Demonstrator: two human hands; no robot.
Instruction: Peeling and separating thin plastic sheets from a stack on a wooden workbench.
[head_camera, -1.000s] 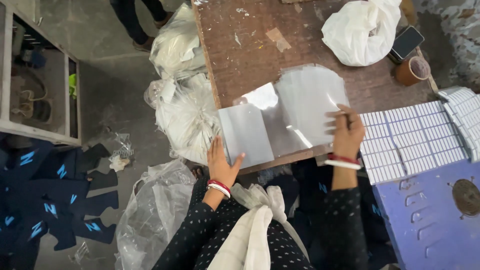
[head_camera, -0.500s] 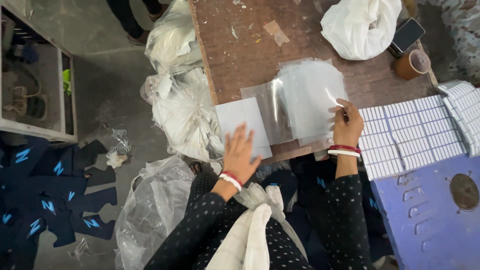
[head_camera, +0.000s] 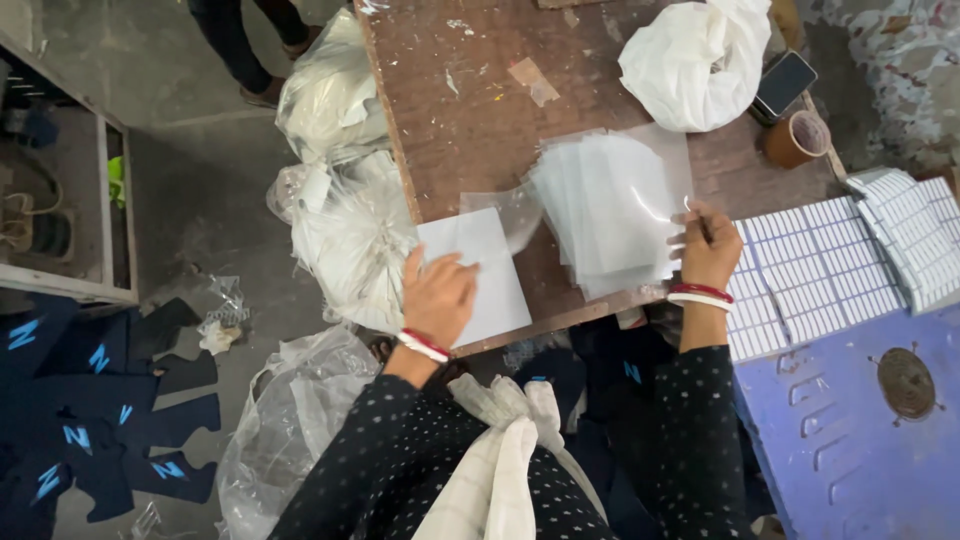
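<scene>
Under the left hand (head_camera: 438, 295), spread flat, sits a white sheet (head_camera: 478, 272); keep it pinned. Right hand (head_camera: 708, 252) pinches the clear bags (head_camera: 612, 210), so I'd peel just one.

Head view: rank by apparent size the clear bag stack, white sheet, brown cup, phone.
1. clear bag stack, under the right hand
2. white sheet, under the left hand
3. phone and brown cup: they look much alike, and the phone is partly hidden by the white bag, so no ranking.
</scene>
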